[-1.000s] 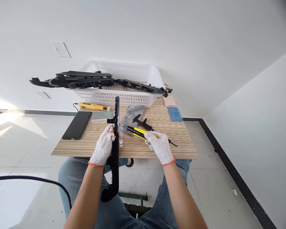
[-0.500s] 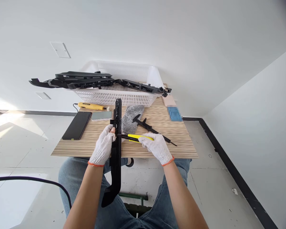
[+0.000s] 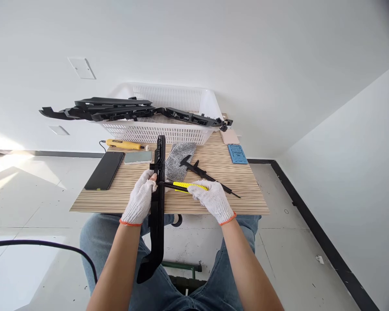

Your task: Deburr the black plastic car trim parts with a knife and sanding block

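Note:
A long black plastic part [image 3: 157,216] stretches from the tabletop down over its front edge. My left hand [image 3: 141,196], in a white knitted glove with the thumb tip bare, grips this part near its middle. Wrapped in the fingers of my gloved right hand [image 3: 212,198] is a yellow and black utility knife [image 3: 181,185]. The knife's dark front end points left and meets the black part's right side, near my left thumb. Whether the blade touches the plastic is too small to tell.
On the wood-striped table [image 3: 100,204] lie a phone [image 3: 105,171], a yellow tool [image 3: 125,144], a grey-green block [image 3: 138,157], a grey cloth [image 3: 180,162], black calipers [image 3: 199,171] and a blue packet [image 3: 237,154]. A white basket [image 3: 155,132] behind bears several black parts [image 3: 113,109].
The lower end of the black part has shifted very slightly down and left. Both hands keep their holds.

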### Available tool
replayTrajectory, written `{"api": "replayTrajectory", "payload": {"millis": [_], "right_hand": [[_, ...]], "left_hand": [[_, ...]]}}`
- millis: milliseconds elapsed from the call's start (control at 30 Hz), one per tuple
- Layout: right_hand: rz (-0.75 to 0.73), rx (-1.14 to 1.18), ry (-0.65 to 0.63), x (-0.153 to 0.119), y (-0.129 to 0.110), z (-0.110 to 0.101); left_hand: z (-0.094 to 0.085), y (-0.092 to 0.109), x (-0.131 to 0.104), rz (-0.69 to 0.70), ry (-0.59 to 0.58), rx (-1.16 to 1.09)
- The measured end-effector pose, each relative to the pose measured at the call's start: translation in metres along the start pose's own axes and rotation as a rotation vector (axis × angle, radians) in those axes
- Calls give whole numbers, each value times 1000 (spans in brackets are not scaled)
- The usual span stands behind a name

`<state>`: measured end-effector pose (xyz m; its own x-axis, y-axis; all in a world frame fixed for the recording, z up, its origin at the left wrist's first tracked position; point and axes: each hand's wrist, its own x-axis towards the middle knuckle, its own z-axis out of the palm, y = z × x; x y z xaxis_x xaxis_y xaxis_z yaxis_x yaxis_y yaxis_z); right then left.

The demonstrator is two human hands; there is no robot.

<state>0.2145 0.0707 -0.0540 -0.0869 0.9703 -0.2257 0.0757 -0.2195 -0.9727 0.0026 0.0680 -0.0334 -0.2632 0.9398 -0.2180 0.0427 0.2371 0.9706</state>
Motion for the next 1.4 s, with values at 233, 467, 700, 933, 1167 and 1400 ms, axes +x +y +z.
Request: {"api": "replayTrajectory", "payload": {"millis": [233, 467, 700, 933, 1167, 1400], "right_hand": [[1, 12, -12, 0, 0, 1], [8, 29, -3, 0, -2, 1], [13, 41, 0, 1, 0, 0], [12, 58, 15, 1, -1, 1], [21, 79, 36, 1, -2, 1], [24, 95, 67, 2, 2, 1]], "left_hand": [[1, 6, -3, 13, 4, -17], [1, 4, -3, 14, -9, 0], [1, 3, -3, 63, -10, -4], [1, 3, -3, -3, -5, -45], [1, -1, -3, 2, -20, -82], [4, 0, -3, -22, -67, -191]]}}
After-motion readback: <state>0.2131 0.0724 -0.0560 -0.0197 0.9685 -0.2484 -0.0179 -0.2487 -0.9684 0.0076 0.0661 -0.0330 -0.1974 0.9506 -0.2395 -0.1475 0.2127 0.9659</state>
